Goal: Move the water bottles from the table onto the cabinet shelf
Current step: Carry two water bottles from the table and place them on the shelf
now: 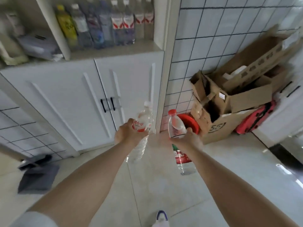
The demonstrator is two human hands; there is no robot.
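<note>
The person stands facing the white cabinet (78, 95), both arms stretched out, and each hand seems to be carrying more than one bottle. The left hand (126, 134) is wrapped around a bottle with a red-and-white label (144, 118), its neck tipped up toward the cabinet doors; a second, clear bottle (139, 149) hangs below the same hand, though how it is held is hidden. The right hand (186, 139) grips a red-capped bottle (175, 126) upright, and another bottle with a red label (182, 158) dangles beneath the wrist, base toward the floor (229, 177).

That doubling-up looks like the weak point. The lower bottles appear caught by only a finger or two, so lifting the arms could let one slide out and drop onto the tiles, perhaps rolling toward the cardboard boxes (229, 99) or the red basin (190, 122) in the corner.

The shelf (114, 49) above the doors is another worry: a row of standing bottles (105, 25) already crowds it, leaving mostly the front edge bare. Setting down one bottle while the same hand grasps a second could nudge that row and topple a few, or leave the newcomer too near the lip. Emptying one hand at a time would be the safer course
</note>
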